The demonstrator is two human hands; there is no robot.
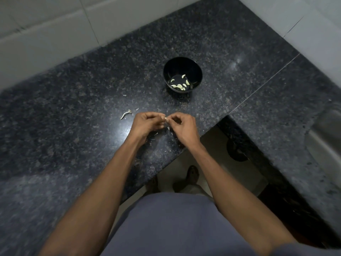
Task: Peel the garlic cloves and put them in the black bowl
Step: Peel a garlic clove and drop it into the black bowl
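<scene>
A black bowl [182, 73] stands on the dark granite counter [92, 108], with several pale peeled cloves [180, 84] lying in its bottom. Nearer to me, both hands meet above the counter's front edge. My left hand [146, 123] and my right hand [182, 126] pinch one small garlic clove [166, 119] between their fingertips. Only a pale tip of the clove shows; fingers hide the rest. The bowl sits a short way beyond the hands, slightly to the right.
A dried garlic stem [126, 114] lies left of the hands. Bits of papery skin [168, 129] are scattered below and around them. Tiled walls close the counter at the back and right. A steel sink [328, 130] is at the far right. The floor shows below.
</scene>
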